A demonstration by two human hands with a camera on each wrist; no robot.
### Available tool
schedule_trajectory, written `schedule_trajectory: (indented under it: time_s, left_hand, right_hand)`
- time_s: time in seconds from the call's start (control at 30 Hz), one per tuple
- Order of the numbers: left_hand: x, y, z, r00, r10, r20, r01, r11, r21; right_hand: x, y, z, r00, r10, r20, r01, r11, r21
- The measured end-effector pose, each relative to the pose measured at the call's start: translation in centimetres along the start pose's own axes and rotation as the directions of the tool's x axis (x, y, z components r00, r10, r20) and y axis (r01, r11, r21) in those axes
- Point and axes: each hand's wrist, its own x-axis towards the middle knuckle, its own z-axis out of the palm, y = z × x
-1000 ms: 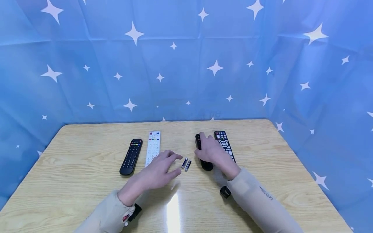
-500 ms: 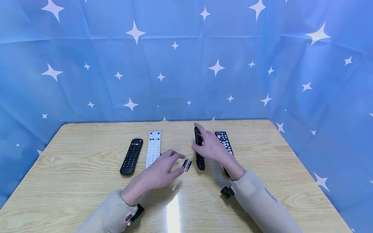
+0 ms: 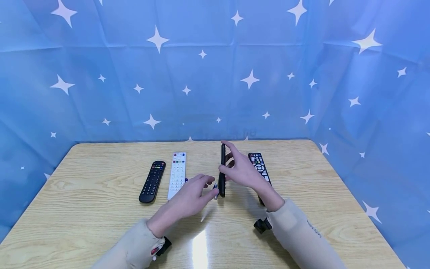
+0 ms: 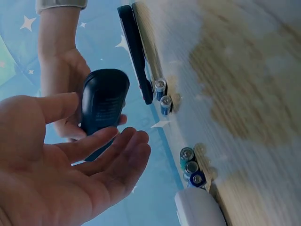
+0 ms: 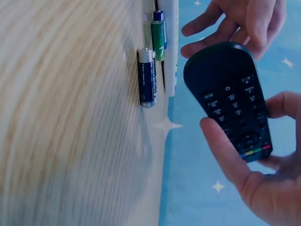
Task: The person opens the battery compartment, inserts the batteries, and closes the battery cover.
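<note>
A black remote control [image 3: 222,179] stands on its long edge, lifted off the table, in my right hand [image 3: 243,170], which grips its sides between thumb and fingers. Its back [image 4: 104,101], with faint printed text, faces the left wrist camera; the button side shows in the right wrist view. My left hand [image 3: 191,196] has loosely bent fingers and holds nothing visible. Its fingertips are close to the remote's near end; whether they touch it I cannot tell. Below the hands lie two dark blue batteries [image 5: 146,77], mostly hidden by the left hand in the head view.
A white remote [image 3: 177,173] and another black remote [image 3: 152,182] lie to the left. A black remote with white buttons [image 3: 258,164] lies right, partly under the right forearm. Several more batteries [image 4: 190,167] sit beside the white remote. A starry blue curtain [image 3: 201,74] hangs behind the table [image 3: 84,198].
My right hand has picked the black remote up off the table, turned it on edge and brought it slightly left. My left hand has shifted a little right towards it.
</note>
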Motion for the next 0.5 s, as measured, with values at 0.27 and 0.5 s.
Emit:
schedule_trajectory:
  time_s: [0.27,0.5]
  left_hand:
    - [0.48,0.17,0.36,0.998,-0.054,-0.011,0.053,0.995,-0.081]
    - [0.69,0.59,0.54,0.996,-0.083,-0.031,0.078,0.987,-0.141]
  right_hand:
    - [-0.14,0.01,0.07,1.000,-0.011,0.004,0.011,0.990,0.142]
    - [-0.18,0.00,-0.03,1.000,-0.023,0.013,0.019,0.966,0.259]
